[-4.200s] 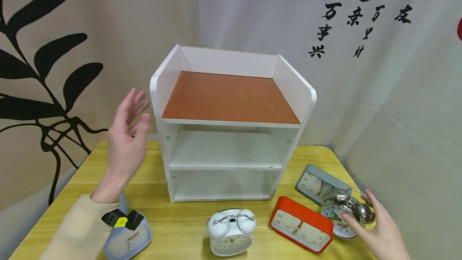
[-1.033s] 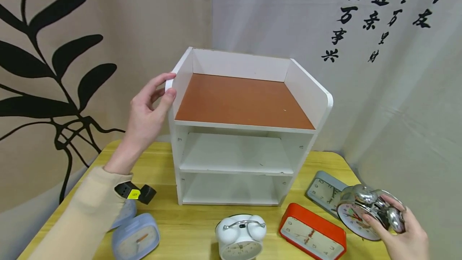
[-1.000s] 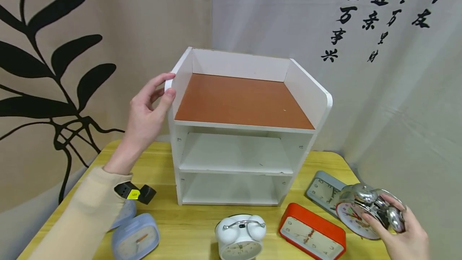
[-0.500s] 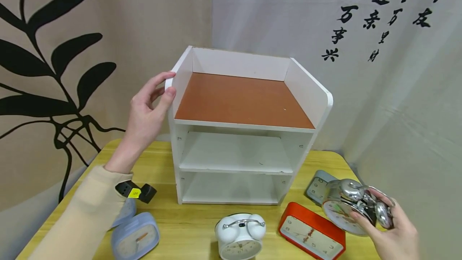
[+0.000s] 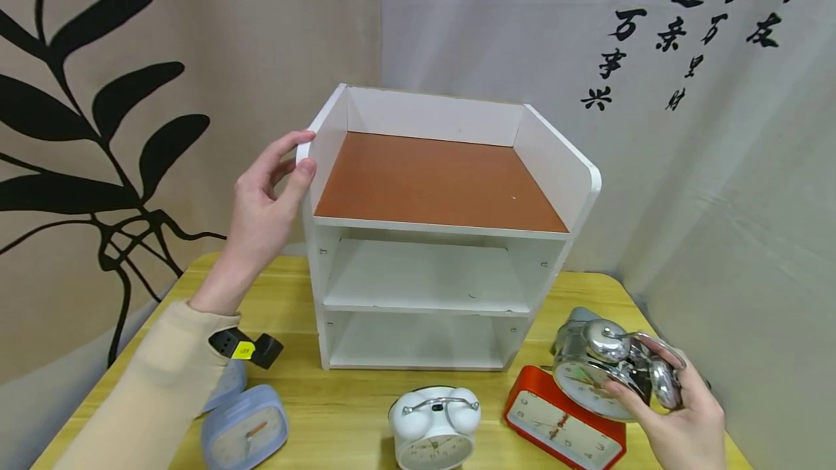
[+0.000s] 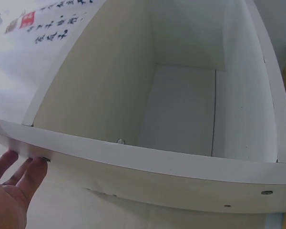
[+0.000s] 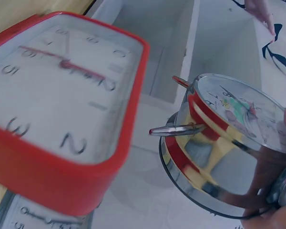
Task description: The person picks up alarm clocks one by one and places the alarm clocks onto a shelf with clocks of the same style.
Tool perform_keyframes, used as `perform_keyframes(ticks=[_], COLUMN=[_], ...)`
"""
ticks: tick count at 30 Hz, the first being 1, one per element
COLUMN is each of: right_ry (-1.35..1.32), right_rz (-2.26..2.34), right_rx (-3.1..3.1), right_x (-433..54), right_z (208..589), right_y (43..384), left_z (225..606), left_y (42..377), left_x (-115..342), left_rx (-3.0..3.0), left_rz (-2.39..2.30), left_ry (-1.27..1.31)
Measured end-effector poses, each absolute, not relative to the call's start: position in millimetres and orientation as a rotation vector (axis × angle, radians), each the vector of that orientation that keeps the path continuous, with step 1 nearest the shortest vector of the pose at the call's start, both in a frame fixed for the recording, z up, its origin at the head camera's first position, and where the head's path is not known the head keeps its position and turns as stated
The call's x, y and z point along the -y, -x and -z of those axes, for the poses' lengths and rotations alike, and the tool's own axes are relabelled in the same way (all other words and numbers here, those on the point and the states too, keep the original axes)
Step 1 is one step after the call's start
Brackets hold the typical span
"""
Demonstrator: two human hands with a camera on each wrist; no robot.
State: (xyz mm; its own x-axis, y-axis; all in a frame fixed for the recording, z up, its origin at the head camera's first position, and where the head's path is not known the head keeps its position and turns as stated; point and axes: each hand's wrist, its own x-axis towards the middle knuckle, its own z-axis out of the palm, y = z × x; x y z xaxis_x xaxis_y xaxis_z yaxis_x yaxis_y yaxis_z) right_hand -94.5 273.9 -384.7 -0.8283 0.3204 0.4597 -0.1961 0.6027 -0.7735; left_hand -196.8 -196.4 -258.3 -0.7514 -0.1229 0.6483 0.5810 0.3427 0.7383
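Note:
My right hand (image 5: 682,412) grips a silver twin-bell alarm clock (image 5: 591,383) by its bells and back, holding it raised and tilted above the red clock (image 5: 564,423). In the right wrist view the silver clock's metal feet (image 7: 178,130) show beside the red rim. Behind it, a grey clock (image 5: 575,316) is mostly hidden. My left hand (image 5: 264,198) rests its fingertips on the left side panel of a white shelf unit (image 5: 427,306). The left wrist view shows those fingers (image 6: 33,176) against the panel's outer face.
A white twin-bell clock (image 5: 434,423) stands in front of the unit on the yellow wooden table (image 5: 339,412). At left, a blue clock (image 5: 244,426) sits with another blue object (image 5: 225,386) partly behind the sleeve. Cloth curtains (image 5: 470,27) hang behind.
The right hand has lifted the silver clock from beside the grey clock, then moved it left over the red one. The left hand came to the side panel earlier and stays there.

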Motion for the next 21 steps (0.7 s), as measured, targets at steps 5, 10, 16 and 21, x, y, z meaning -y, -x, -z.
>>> perform_keyframes(ticks=[5,10,16,21], right_ry=[0.025,-0.207,-0.534,-0.697], right_rz=[-1.151,-1.211,-1.289,-1.356], right_rx=[2.245,2.161,1.970,1.880], right_x=[-263.2,-255.7,-249.2,-238.4], right_z=[374.9,365.7,356.8,341.4], right_y=[92.1,94.6,105.0,112.2], left_z=[258.8,258.6,258.8,259.4], left_y=[195.8,196.4,197.3,198.0], left_x=[195.9,195.7,195.7,195.7], left_rx=[1.985,1.985,1.986,1.981], left_rz=[1.452,1.451,1.447,1.450], left_ry=[0.396,0.393,0.398,0.403])
